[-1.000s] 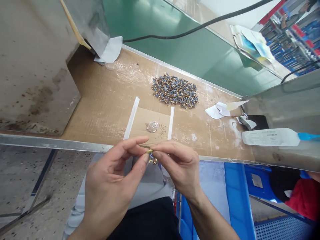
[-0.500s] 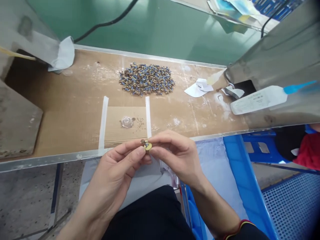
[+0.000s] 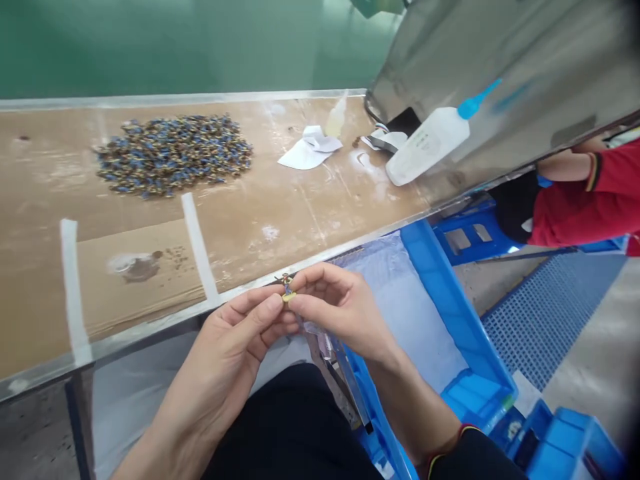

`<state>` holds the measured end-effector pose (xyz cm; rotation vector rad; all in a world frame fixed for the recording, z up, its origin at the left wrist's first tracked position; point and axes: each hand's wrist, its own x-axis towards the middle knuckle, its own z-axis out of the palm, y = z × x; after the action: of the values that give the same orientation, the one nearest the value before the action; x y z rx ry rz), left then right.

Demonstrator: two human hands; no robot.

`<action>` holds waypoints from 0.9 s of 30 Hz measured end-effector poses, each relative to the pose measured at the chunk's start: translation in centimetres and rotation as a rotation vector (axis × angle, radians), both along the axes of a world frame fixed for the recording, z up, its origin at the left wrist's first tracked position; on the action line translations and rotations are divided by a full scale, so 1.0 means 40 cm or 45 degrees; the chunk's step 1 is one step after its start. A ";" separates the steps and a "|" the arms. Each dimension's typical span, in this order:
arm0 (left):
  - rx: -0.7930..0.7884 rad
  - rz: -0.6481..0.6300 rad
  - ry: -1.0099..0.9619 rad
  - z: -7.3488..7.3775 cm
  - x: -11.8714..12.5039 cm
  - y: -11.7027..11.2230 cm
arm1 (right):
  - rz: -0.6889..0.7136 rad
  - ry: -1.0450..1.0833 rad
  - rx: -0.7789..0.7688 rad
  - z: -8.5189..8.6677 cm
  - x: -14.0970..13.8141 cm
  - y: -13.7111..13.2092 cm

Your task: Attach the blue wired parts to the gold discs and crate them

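Left hand [image 3: 227,340] and right hand [image 3: 347,313] pinched small figure [image 3: 288,295], yellow base down, just before near edge of desk [image 3: 240,233]. Heap of blue-and-gold pieces [image 3: 175,153] lay on desk; white bottle [image 3: 430,147] slanted toward desk's right.

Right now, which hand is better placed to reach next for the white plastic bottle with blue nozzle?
Probably the right hand: it lies nearer the bottle, though it and the left hand both hold the small yellow-based blue figure.
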<state>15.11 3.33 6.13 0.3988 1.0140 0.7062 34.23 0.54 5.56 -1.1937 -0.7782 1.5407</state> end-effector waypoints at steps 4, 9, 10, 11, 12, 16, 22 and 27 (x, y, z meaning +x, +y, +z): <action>0.022 -0.119 0.131 -0.020 0.042 -0.024 | -0.090 0.001 -0.088 -0.055 0.106 -0.057; 0.042 -0.316 0.427 -0.087 -0.014 -0.075 | -0.543 -0.317 -0.275 -0.218 0.349 -0.118; 0.048 -0.341 0.460 -0.105 -0.033 -0.085 | -0.593 -0.376 -0.318 -0.258 0.400 -0.116; 0.054 -0.360 0.481 -0.122 -0.051 -0.094 | -0.615 -0.431 -0.371 -0.297 0.447 -0.106; 0.058 -0.374 0.493 -0.137 -0.067 -0.101 | -0.623 -0.486 -0.430 -0.337 0.489 -0.091; 0.059 -0.384 0.511 -0.173 -0.106 -0.118 | -0.559 -0.667 -0.633 -0.472 0.589 0.005; 0.082 -0.357 0.547 -0.178 -0.119 -0.124 | -0.401 -0.878 -0.722 -0.556 0.630 0.114; 0.056 -0.393 0.540 -0.167 -0.111 -0.120 | -0.309 -1.061 -0.725 -0.577 0.643 0.127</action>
<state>10.66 -1.45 -0.55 0.7477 1.3003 0.3700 59.95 5.63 -17.52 -2.3337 -0.6751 1.0544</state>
